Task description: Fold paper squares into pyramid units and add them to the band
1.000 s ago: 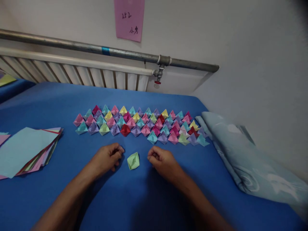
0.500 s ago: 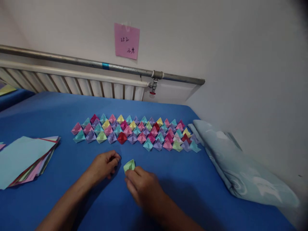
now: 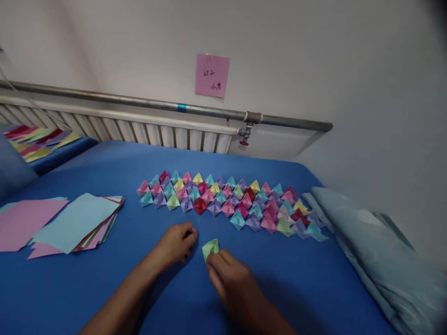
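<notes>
A small light green folded paper boat (image 3: 210,248) is pinched between the thumb and fingers of my right hand (image 3: 235,279), just over the blue surface (image 3: 181,298). Its lower part is hidden behind the fingers. To its left, my left hand (image 3: 177,244) is closed, fingers curled toward the thumb, and nothing shows in them. Beyond both hands, several rows of colourful folded paper boats stand close together, among them a red paper boat (image 3: 200,205) and a cyan paper boat (image 3: 238,219) in the nearer rows.
Loose paper sheets lie at left, with a light blue sheet (image 3: 84,216) and a pink sheet (image 3: 30,223) on top. At far left are more coloured papers (image 3: 40,142). Folded pale cloth (image 3: 377,256) lies at right. A radiator (image 3: 139,132) and pipe (image 3: 209,111) run along the wall.
The view has swung left, so everything appears shifted right and more paper shows at left. My right hand still holds the green paper boat; my left hand stays closed beside it.
</notes>
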Demonstrator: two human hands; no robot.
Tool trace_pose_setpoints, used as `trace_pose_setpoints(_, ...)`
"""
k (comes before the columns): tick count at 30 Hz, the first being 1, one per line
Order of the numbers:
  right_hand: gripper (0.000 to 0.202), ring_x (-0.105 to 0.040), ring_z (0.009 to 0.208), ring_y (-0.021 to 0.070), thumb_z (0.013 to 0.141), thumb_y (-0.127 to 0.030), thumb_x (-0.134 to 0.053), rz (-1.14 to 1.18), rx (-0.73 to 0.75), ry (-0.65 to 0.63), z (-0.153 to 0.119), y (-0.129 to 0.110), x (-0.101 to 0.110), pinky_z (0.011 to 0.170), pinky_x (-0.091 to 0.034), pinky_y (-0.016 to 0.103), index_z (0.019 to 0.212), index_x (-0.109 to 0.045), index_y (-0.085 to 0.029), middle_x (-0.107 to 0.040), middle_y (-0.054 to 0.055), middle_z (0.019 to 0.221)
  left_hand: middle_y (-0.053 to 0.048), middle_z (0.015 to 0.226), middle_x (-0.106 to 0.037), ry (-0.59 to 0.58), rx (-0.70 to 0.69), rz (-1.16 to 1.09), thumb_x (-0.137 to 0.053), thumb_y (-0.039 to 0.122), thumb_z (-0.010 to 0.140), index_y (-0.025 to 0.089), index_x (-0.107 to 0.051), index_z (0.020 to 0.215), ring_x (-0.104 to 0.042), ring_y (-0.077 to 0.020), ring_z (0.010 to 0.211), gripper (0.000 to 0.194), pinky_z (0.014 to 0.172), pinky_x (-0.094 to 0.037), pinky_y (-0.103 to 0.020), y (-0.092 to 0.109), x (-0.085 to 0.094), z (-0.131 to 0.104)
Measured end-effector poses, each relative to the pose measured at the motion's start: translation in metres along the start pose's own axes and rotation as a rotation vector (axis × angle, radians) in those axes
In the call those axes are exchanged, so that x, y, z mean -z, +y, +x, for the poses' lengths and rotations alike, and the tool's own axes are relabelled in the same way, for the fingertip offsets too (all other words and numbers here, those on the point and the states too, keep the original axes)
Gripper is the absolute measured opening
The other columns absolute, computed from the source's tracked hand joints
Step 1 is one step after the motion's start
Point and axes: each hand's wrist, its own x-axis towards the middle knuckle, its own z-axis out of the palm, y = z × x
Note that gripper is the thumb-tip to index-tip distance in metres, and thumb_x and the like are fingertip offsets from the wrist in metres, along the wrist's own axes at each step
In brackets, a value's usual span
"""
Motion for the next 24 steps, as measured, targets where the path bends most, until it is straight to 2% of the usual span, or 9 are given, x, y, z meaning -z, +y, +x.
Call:
trace_pose_setpoints(8, 0.016, -0.061, 0.067, 0.0133, 0.091, -0.011, -0.047, 0.076, 0.052, 0.125, 0.002, 0.011, -0.003, 0.064, -0.043, 0.021, 0.085, -0.059, -0.02, -0.062, 0.002, 0.078, 0.006, 0.056, -0.045, -0.003, 0.011, 0.02, -0.047, 0.033, 0.072, 0.018, -0.052, 0.075, -0.052, -0.0119, 0.047, 0.016, 0.035, -0.04, -0.019, 0.001, 0.0, 0.0)
trace_pose_setpoints(13, 0.016, -0.06, 0.071, 0.0136, 0.092, -0.014, -0.046, 0.139, 0.001, 0.216, 0.012, 0.026, 0.004, 0.067, -0.044, 0.021, 0.087, -0.06, -0.02, -0.061, 0.002, 0.078, 0.006, 0.057, -0.045, -0.011, 0.012, 0.022, -0.047, 0.035, 0.071, 0.019, -0.051, 0.075, -0.052, -0.0121, 0.047, 0.016, 0.035, -0.041, -0.019, -0.001, 0.0, 0.0)
trace_pose_setpoints(24, 0.014, -0.061, 0.075, 0.0139, 0.091, -0.016, -0.049, 0.097, -0.123, 0.216, 0.036, 0.046, 0.003, 0.071, -0.045, 0.022, 0.087, -0.063, -0.021, -0.064, 0.002, 0.082, 0.005, 0.057, -0.045, -0.018, 0.036, 0.051, -0.047, 0.033, 0.071, 0.02, -0.052, 0.076, -0.052, -0.0129, 0.048, 0.015, 0.036, -0.042, -0.019, 0.002, -0.001, -0.001)
